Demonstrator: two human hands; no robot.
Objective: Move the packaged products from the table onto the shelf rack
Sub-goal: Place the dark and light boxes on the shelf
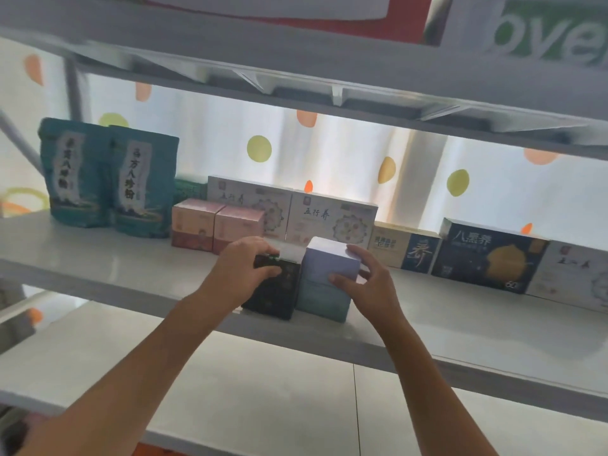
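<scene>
Two boxes stand touching at the front of the middle shelf [98, 258]: your left hand [245, 269] grips the black box [274, 296] at its top with curled fingers. Your right hand [368, 284] holds the lavender-and-teal box [324, 284], fingers spread over its right side, thumb on front.

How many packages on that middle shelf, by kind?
Teal pouches: 2
Pink boxes: 2
White flat boxes: 3
Green box: 1
Cream box: 1
Navy boxes: 2
Black box: 1
Lavender box: 1
Total: 13
</scene>
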